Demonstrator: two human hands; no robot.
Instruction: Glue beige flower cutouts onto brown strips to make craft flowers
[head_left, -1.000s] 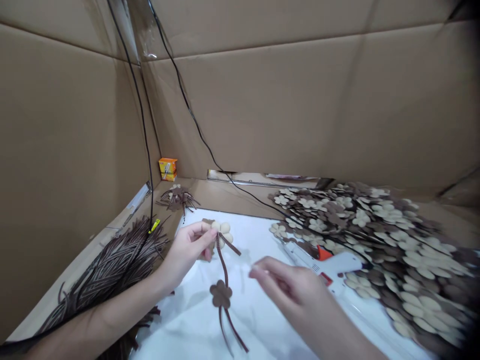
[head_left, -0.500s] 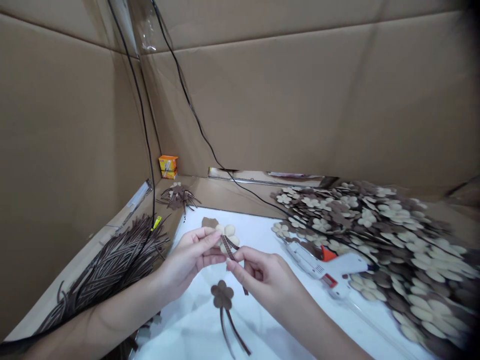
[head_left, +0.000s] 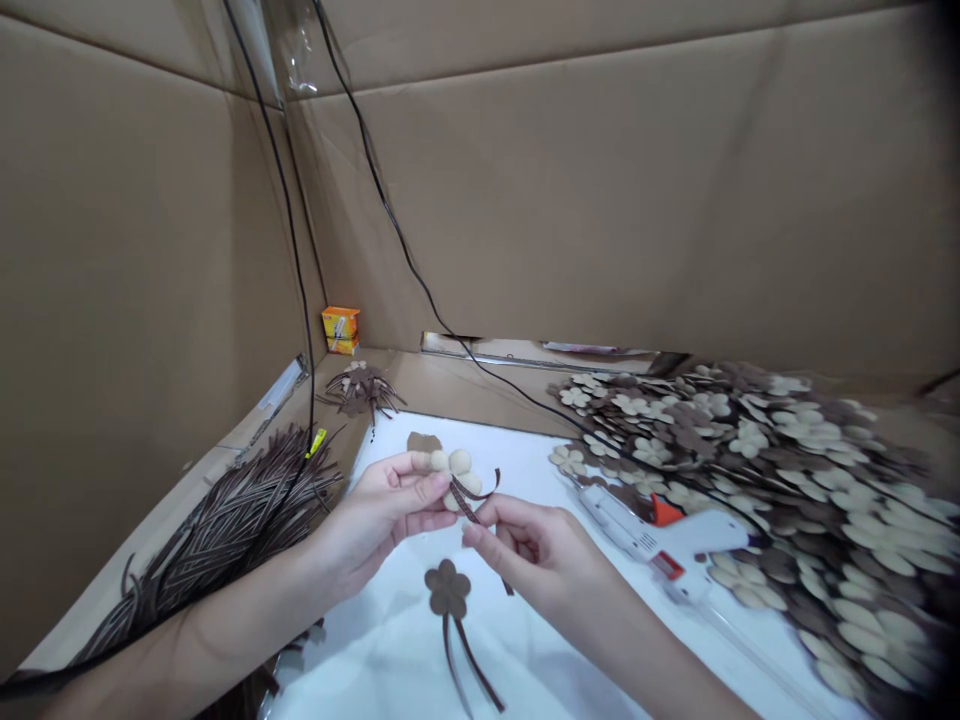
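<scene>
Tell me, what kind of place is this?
It looks like a little craft workspace, walled in with cardboard sheets. A hot glue gun, a big heap of cut-out flowers and a bundle of thin brown strips suggest handmade decorations get made here.

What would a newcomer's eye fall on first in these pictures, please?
A heap of cream and brown cut-out flowers fills the right side, a white glue gun beside it. At the centre, the left hand and right hand hold a cream flower with brown strips; more strips lie bundled at left.
</scene>
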